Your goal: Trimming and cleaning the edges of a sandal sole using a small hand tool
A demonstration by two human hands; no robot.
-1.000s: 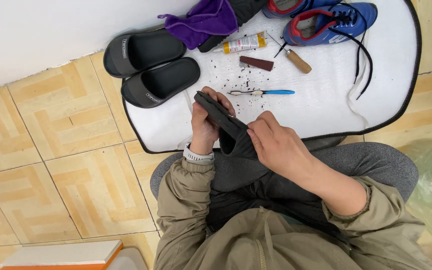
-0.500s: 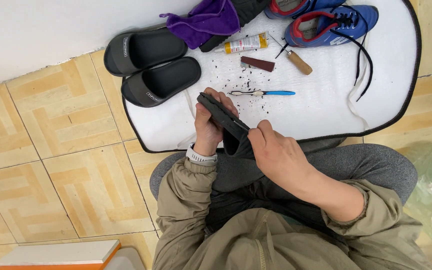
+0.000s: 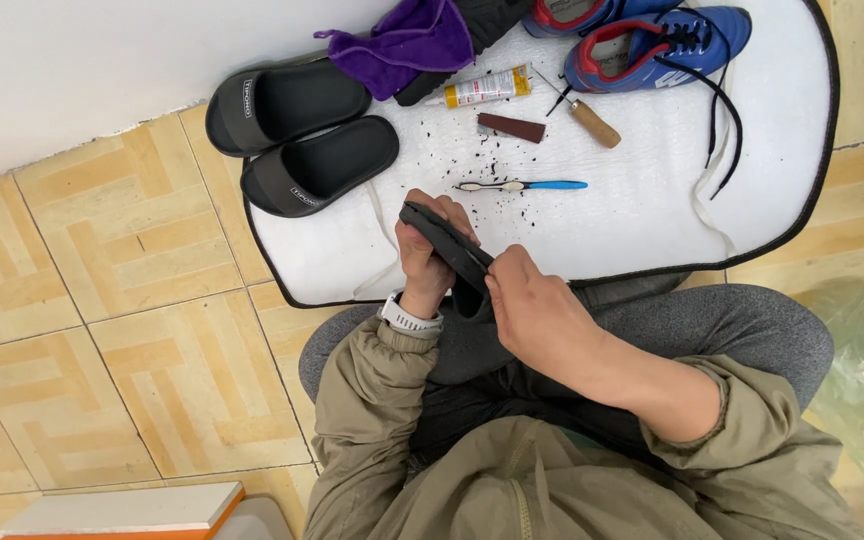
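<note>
Nearest, the right hand (image 3: 542,325) lies over the lower end of a dark insole (image 3: 447,245), its fingers curled shut on it above the lap, while the left hand (image 3: 427,255), with a white watch (image 3: 410,318) at the wrist, pinches the upper end between thumb and fingers. Just beyond, on a white mat (image 3: 642,210) flecked with dark crumbs, lie a blue-handled tool (image 3: 522,186), a brown block (image 3: 511,127), an awl (image 3: 582,113) and a glue tube (image 3: 482,88). Farthest sit black slides (image 3: 302,135) at the left, a purple cloth (image 3: 407,45) and a blue shoe (image 3: 667,38).
</note>
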